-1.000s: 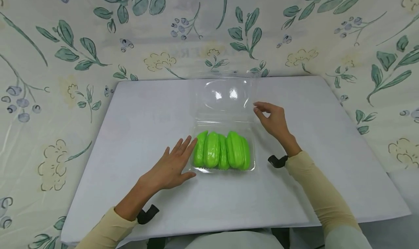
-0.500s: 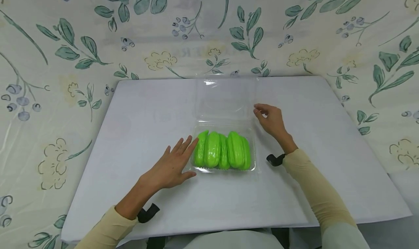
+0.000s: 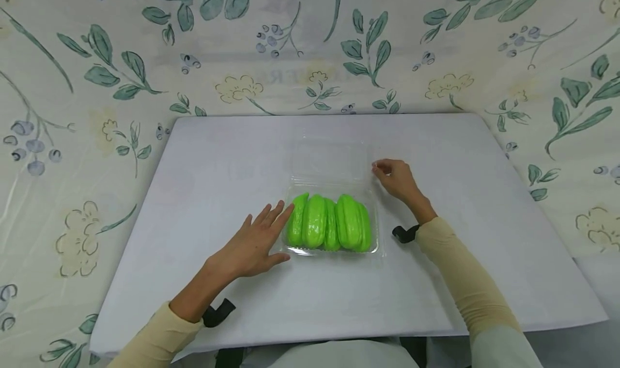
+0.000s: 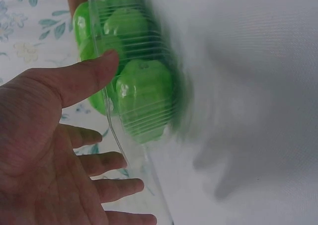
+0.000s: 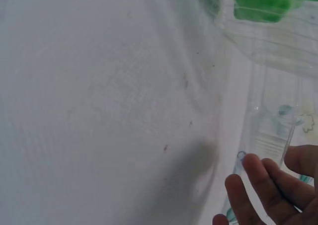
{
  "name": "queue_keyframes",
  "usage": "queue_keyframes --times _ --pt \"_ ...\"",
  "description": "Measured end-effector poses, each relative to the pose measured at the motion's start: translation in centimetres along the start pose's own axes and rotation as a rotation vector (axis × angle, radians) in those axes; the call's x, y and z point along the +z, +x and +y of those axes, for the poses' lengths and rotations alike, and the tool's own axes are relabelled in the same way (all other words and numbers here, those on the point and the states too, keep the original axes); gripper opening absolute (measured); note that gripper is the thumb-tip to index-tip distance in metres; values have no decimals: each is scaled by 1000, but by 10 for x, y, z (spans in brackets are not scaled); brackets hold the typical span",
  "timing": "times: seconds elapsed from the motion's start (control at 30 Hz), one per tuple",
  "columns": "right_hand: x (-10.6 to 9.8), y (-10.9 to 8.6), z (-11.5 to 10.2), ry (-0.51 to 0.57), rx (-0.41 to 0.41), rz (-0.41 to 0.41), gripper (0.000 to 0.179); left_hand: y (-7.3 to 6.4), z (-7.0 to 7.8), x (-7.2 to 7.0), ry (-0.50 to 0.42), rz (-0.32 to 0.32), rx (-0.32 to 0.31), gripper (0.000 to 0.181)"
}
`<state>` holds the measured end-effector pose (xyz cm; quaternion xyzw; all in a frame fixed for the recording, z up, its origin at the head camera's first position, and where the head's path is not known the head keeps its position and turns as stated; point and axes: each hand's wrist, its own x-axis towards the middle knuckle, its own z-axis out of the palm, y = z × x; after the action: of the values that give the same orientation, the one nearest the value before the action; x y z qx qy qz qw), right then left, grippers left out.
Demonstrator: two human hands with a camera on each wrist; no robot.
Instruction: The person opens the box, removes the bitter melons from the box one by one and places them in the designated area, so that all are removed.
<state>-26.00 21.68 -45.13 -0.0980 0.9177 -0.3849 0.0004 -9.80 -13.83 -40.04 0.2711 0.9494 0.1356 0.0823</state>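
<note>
A clear plastic clamshell box sits mid-table, holding several glossy bright green, ribbed, fruit-like pieces. Its see-through lid stands raised on the hinge at the far side. My right hand pinches the lid's right edge; in the right wrist view the thumb and fingers lie on either side of that edge. At the box's left side, my left hand is spread with straight fingers. In the left wrist view its thumb overlaps the box wall in front of the green pieces.
A white cloth covers the table. Behind and to the left hangs a floral-print sheet. Black straps show at both wrists. The person's lap is at the table's near edge.
My right hand has moved slightly left and nearer, with the lid's edge. The lid's far edge now shows lower in the head view, its glare gone. The left hand has stayed put.
</note>
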Motion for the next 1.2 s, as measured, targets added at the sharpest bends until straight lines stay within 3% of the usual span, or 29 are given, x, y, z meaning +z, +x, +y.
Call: queue_keyframes --times 0.27,0.53,0.93,1.2 --pt "1 1 4 -7 38 -68 34 0 0 -1 -5 -11 -1 101" --pt "-1 2 2 -6 17 -105 37 -1 0 0 2 -9 -3 100" --pt "-12 -5 -6 -24 -2 -57 39 -2 -2 -1 0 -13 2 97" --pt "-24 -22 -21 -51 -151 38 37 -3 -2 0 -8 -4 -1 97"
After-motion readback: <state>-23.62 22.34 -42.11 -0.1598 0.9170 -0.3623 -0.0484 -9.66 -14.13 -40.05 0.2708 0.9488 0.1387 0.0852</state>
